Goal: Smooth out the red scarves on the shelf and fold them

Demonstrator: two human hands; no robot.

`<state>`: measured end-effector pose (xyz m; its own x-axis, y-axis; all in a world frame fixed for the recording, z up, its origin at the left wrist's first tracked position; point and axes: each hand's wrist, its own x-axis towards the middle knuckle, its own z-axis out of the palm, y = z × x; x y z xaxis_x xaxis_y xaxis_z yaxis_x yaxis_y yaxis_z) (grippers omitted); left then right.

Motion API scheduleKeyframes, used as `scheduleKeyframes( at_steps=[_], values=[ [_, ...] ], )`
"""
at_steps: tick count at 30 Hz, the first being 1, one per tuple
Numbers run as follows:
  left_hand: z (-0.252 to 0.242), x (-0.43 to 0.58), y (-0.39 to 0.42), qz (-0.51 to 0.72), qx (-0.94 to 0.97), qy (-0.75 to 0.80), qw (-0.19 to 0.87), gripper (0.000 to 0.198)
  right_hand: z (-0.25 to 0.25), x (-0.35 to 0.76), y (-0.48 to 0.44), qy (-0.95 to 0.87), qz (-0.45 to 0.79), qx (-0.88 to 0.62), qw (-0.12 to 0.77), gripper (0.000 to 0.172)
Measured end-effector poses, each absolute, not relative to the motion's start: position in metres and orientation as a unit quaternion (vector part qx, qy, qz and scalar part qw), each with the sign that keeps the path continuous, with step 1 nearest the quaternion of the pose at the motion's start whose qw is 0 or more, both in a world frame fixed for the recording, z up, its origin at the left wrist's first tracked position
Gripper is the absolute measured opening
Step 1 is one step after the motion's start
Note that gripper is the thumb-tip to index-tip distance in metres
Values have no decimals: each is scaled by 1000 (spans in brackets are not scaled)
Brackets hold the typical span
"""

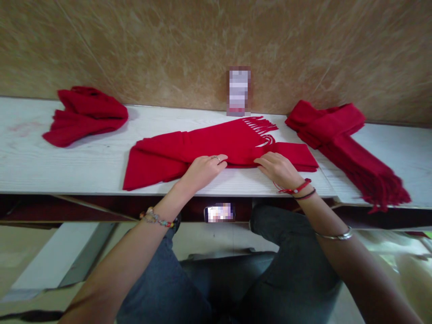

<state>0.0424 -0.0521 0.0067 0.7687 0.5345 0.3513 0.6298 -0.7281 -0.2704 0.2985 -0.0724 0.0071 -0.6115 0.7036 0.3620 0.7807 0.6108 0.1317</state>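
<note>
A red scarf (202,141) lies folded lengthwise on the white table in front of me, its fringe spread at the upper right. My left hand (207,170) is closed on the scarf's near edge, around its middle. Further right along that edge, my right hand (276,168) pinches the cloth, with the scarf's folded end sticking out beyond it. Fingertips of both hands are partly hidden against the fabric. The hands are a short gap apart.
A crumpled red cloth (87,117) sits at the left. At the right lies another red scarf (340,139), crossed over itself with fringe toward me. A blurred upright item (239,90) stands by the marbled wall. Below the white tabletop (84,166), a phone (219,213) rests on a shelf.
</note>
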Motion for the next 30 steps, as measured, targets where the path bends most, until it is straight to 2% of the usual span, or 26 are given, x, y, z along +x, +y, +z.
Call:
scheduleKeyframes(
  at_steps=[6,12,19,25,30],
  values=[
    [7,26,-50,-99,-921,-327,187,26,2,320,-69,-881,-99,-433,162,27],
    [7,21,-43,-90,-944,-292,123,23,-2,327,-64,-887,-81,-423,167,28],
    [6,19,-43,-99,-946,-291,99,27,1,330,-65,-888,-69,-420,171,30],
    [10,21,-43,-100,-926,-347,108,49,12,305,-74,-894,-127,-400,156,30],
    [17,26,-38,-116,-918,-366,101,41,10,267,-73,-858,-183,-463,124,26]
  ],
)
